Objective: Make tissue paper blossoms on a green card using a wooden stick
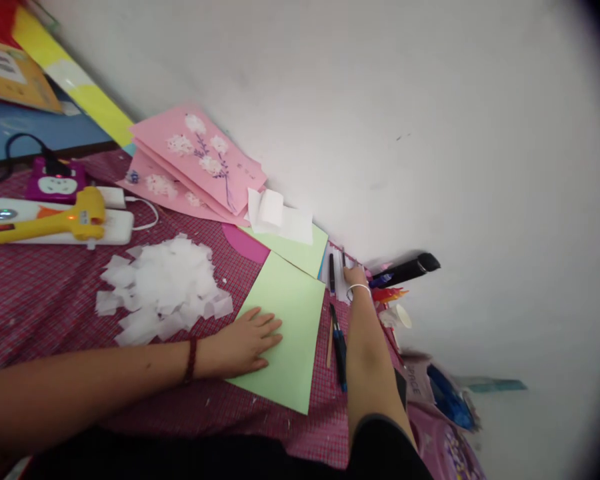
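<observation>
My left hand (247, 341) lies flat with fingers stretched out on the near edge of a light green paper sheet (290, 320) on the red checked tablecloth (45, 293). My right hand (355, 275) reaches to the far side of the table among pens and white strips (336, 272) by the wall; its fingers are mostly hidden, and a white band circles the wrist. A black pen (331, 273) lies just left of it. A blue-and-black pen (339, 347) and a wooden stick (329, 347) lie between the green sheet and my right forearm.
A heap of white tissue pieces (165, 288) sits left of the green sheet. Pink cards with white flowers (200, 163) lean at the wall. A yellow glue gun (45, 223) rests on a white power strip (117, 227). A black stapler-like tool (405, 270) and paper cup (397, 315) lie right.
</observation>
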